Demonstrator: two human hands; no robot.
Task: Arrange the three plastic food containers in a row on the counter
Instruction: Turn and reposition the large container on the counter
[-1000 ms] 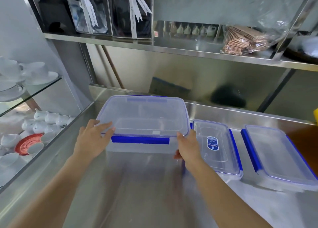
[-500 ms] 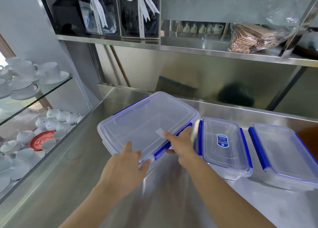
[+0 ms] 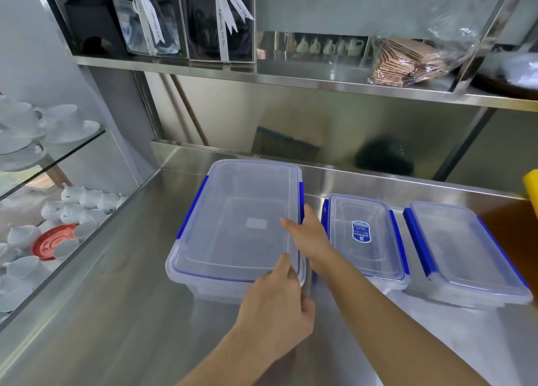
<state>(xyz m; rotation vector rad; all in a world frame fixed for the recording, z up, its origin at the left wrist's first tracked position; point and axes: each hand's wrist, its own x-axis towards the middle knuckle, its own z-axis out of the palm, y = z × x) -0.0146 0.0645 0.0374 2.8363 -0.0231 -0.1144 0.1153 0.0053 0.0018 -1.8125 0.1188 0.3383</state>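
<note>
- The large container (image 3: pixel 241 225) sits flat on the steel counter (image 3: pixel 116 313), long side running away from the person, at the left end of the line; clear tub, clear lid, blue clips on its flanks
- The left hand (image 3: pixel 276 307) is at the near right corner; its thumb lies on the lid edge, the fingers curl down the corner, a light pinch rather than a full grip
- The right hand (image 3: pixel 308 237) presses against the right long side; the thumb rests on the lid, the other fingers are hidden behind the wall, so how far they wrap cannot be told
- Just beside it, a narrow gap, then the labelled container (image 3: pixel 364 237); next to that the third container (image 3: pixel 463 254); all three look roughly parallel, row nearly made
- Handling, as a guess: it looks empty, so light; walls stiff with some flex; smooth plastic on polished steel should slide readily
- Best hold: opposite walls under the lid rim, or the corners; clear of the clips, which could pop open
</note>
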